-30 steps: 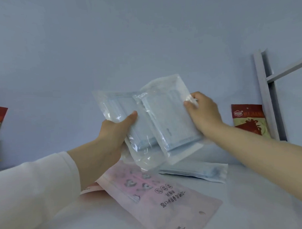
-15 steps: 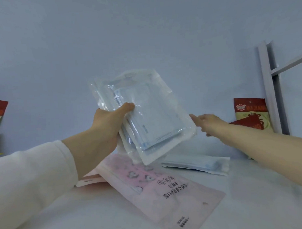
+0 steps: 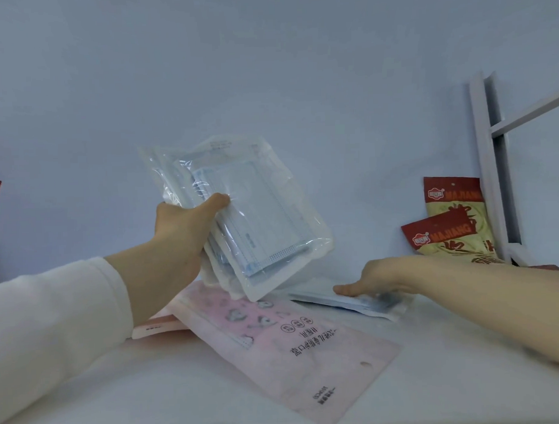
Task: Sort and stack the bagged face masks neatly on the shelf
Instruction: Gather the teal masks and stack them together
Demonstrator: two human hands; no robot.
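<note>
Gripping firmly up there, Jo: the left hand [image 3: 180,234], out of a white sleeve [image 3: 53,315], has its thumb curled over the front of a stack of clear bags [image 3: 259,219], with the fingers hidden behind. It's glossy, crinkled plastic with pale blue pleated masks showing through, and the whole stack is raised and tilted.

Got it, Sam. The right hand [image 3: 372,280], lower and off to the right of that one, lies palm down with the thumb stretched straight. It rests flat on a single bagged mask [image 3: 370,303] lying on the shelf [image 3: 452,380]. It's holding nothing, just pressing.

And below the left hand?

A matte pink mask pack [image 3: 286,341], rectangular and printed with black characters, lies flat on the shelf. A second pinkish pack [image 3: 155,327] peeks out beneath it, under the left wrist.

The surface?

Smooth, white, faintly shiny. Behind both hands is a plain pale wall [image 3: 267,69]. Beyond the right hand, two red-and-cream snack packets [image 3: 452,212] lean by a white frame post [image 3: 489,172].
</note>
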